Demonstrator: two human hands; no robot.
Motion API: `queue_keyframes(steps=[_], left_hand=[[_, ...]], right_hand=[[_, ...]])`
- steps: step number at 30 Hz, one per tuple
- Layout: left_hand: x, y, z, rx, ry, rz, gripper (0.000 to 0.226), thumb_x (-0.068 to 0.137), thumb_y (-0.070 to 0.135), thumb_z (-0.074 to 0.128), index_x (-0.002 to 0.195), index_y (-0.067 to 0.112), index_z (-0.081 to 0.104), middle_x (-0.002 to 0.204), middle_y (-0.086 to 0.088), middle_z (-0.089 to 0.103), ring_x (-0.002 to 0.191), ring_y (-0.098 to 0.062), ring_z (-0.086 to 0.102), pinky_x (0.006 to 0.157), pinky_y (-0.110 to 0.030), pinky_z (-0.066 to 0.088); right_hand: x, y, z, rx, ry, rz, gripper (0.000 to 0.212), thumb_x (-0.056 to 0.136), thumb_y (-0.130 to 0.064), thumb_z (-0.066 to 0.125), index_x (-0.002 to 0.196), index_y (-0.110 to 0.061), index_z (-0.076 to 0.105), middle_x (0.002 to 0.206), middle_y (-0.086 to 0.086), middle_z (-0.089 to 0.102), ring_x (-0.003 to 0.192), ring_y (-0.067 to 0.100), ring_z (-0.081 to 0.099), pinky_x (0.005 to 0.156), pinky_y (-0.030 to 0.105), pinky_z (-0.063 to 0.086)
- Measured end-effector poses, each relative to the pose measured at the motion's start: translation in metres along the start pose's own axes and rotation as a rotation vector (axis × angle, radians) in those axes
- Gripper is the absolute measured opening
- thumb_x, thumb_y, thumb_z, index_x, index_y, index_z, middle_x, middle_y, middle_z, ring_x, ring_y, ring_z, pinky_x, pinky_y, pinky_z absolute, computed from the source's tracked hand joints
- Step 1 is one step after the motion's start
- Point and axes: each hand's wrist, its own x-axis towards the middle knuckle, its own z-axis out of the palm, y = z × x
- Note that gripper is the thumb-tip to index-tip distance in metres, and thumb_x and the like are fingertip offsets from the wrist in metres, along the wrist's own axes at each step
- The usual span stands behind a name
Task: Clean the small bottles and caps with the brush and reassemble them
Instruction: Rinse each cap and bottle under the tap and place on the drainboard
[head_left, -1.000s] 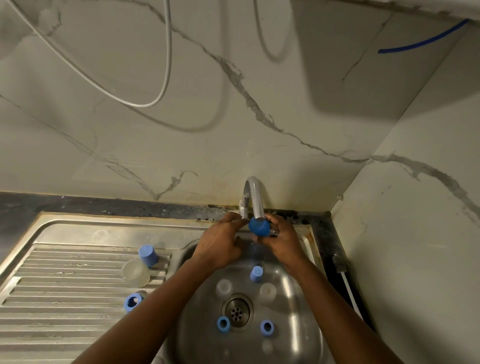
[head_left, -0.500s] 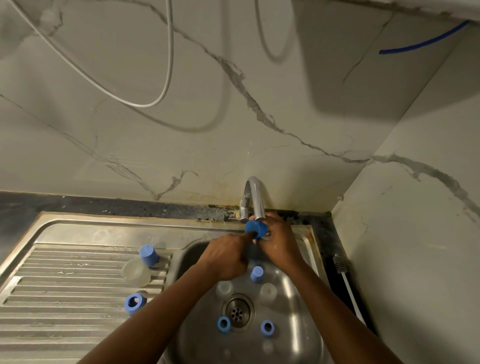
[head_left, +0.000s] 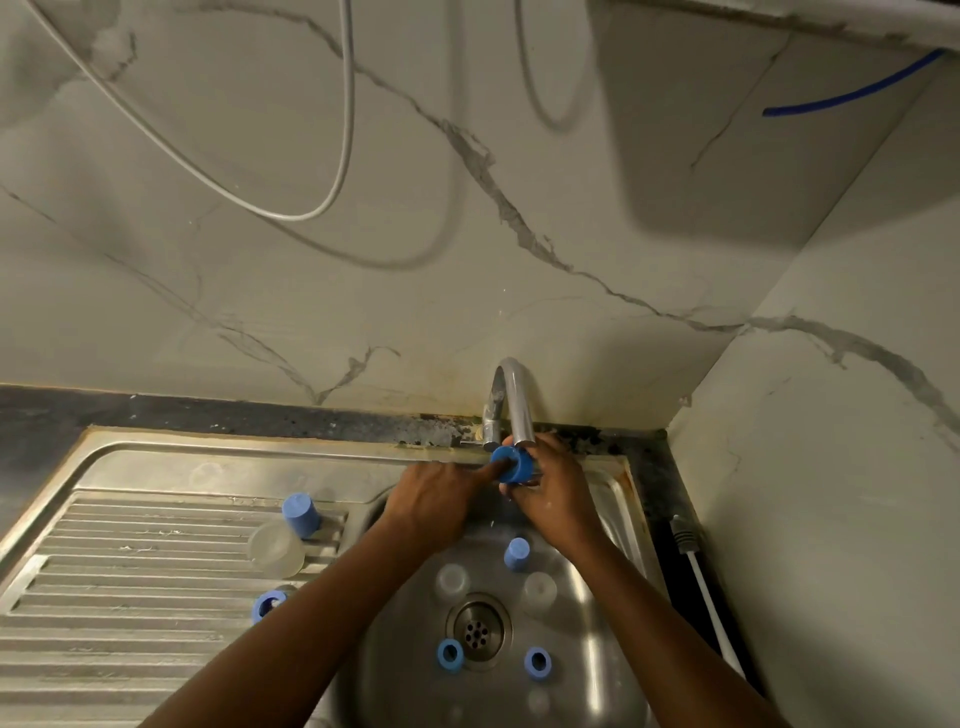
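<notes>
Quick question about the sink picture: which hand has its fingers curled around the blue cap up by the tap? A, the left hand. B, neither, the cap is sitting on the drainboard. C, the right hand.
C: the right hand has its fingers curled round the blue cap just below the tap spout, while the left hand only touches it with one extended finger.

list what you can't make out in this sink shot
Head view only.
Brush: none shows; the back of the left hand hides whatever its palm may hold.
Blue cap: far side covered by fingers of the right hand; its inside is not visible.
Water from the tap: too faint to tell if running.
Clear bottles in the sink: washed out, count unsure; the bottom edge cuts the basin.
</notes>
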Motion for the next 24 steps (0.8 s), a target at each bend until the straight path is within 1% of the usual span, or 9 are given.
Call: queue_keyframes(steps=[2, 5, 8, 11, 16, 18, 20, 22, 24], left_hand=[[-0.001, 0.003, 0.005, 0.028, 0.027, -0.007, 0.087, 0.105, 0.016, 0.053, 0.165, 0.043, -0.004, 0.084, -0.002, 0.053, 0.072, -0.013, 0.05, 0.074, -0.031, 0.044], [0.001, 0.015, 0.014, -0.191, 0.033, -0.047, 0.083, 0.098, 0.02, 0.061, 0.165, 0.037, 0.015, 0.099, 0.001, 0.064, 0.081, -0.012, 0.059, 0.076, -0.028, 0.049], [0.004, 0.02, 0.019, -0.844, -0.117, -0.077, 0.071, 0.093, 0.011, 0.068, 0.156, 0.024, 0.039, 0.092, -0.005, 0.076, 0.073, -0.015, 0.073, 0.069, -0.029, 0.061], [0.003, 0.016, 0.01, -1.485, -0.288, -0.128, 0.064, 0.097, 0.001, 0.063, 0.154, 0.02, 0.041, 0.087, -0.016, 0.075, 0.066, -0.022, 0.071, 0.061, -0.031, 0.059], [-0.002, 0.023, 0.002, -1.968, -0.443, -0.067, 0.07, 0.098, -0.001, 0.059, 0.154, 0.034, 0.037, 0.102, -0.027, 0.073, 0.071, -0.026, 0.07, 0.066, -0.032, 0.061], [-0.002, 0.025, 0.005, -1.647, -0.426, -0.061, 0.081, 0.098, 0.001, 0.061, 0.16, 0.037, 0.024, 0.102, -0.022, 0.075, 0.071, -0.023, 0.071, 0.065, -0.031, 0.06], [0.0, 0.022, 0.003, -0.952, -0.268, -0.016, 0.089, 0.097, 0.01, 0.066, 0.166, 0.035, 0.015, 0.102, -0.006, 0.072, 0.072, -0.013, 0.067, 0.067, -0.027, 0.055], [0.001, 0.011, -0.001, -0.268, -0.128, 0.028, 0.087, 0.097, 0.017, 0.064, 0.166, 0.037, 0.014, 0.1, 0.0, 0.061, 0.074, -0.011, 0.056, 0.072, -0.028, 0.046], [0.002, -0.002, 0.001, -0.007, -0.068, 0.057, 0.081, 0.103, 0.021, 0.057, 0.165, 0.043, 0.01, 0.097, -0.003, 0.06, 0.077, -0.015, 0.055, 0.076, -0.033, 0.05]], right_hand=[[0.0, -0.001, 0.002, -0.024, 0.009, -0.001, 0.064, 0.081, -0.017, 0.087, 0.137, -0.024, 0.06, 0.138, -0.005, 0.057, 0.126, 0.013, 0.056, 0.106, 0.031, 0.051], [-0.001, -0.001, 0.006, -0.044, 0.015, -0.029, 0.06, 0.082, -0.017, 0.085, 0.137, -0.025, 0.061, 0.138, -0.005, 0.056, 0.127, 0.017, 0.056, 0.108, 0.033, 0.05], [-0.004, 0.003, 0.009, -0.009, 0.043, -0.073, 0.047, 0.084, -0.011, 0.081, 0.128, -0.018, 0.066, 0.132, 0.004, 0.059, 0.121, 0.02, 0.058, 0.105, 0.034, 0.05], [-0.005, 0.006, 0.003, -0.069, 0.065, -0.098, 0.039, 0.091, -0.009, 0.075, 0.129, -0.007, 0.066, 0.139, 0.014, 0.058, 0.127, 0.024, 0.056, 0.1, 0.015, 0.042], [-0.005, -0.005, -0.002, 0.343, 0.09, -0.011, 0.037, 0.107, -0.024, 0.05, 0.125, 0.005, 0.064, 0.119, 0.028, 0.068, 0.097, 0.026, 0.075, 0.071, 0.031, 0.061], [-0.001, -0.001, 0.002, 0.406, 0.048, 0.094, 0.034, 0.104, -0.024, 0.055, 0.124, 0.001, 0.066, 0.121, 0.027, 0.069, 0.104, 0.029, 0.073, 0.079, 0.038, 0.062], [-0.002, 0.005, 0.002, 0.321, 0.012, 0.129, 0.032, 0.096, -0.016, 0.068, 0.128, -0.009, 0.066, 0.128, 0.017, 0.069, 0.117, 0.027, 0.067, 0.097, 0.043, 0.058], [-0.004, 0.016, 0.002, 0.129, -0.09, 0.055, 0.054, 0.084, -0.007, 0.082, 0.133, -0.02, 0.064, 0.135, 0.001, 0.066, 0.126, 0.017, 0.061, 0.108, 0.038, 0.053], [-0.008, 0.017, -0.002, 0.132, -0.135, 0.021, 0.064, 0.079, -0.006, 0.086, 0.136, -0.024, 0.062, 0.138, -0.005, 0.063, 0.128, 0.01, 0.058, 0.109, 0.031, 0.05]])
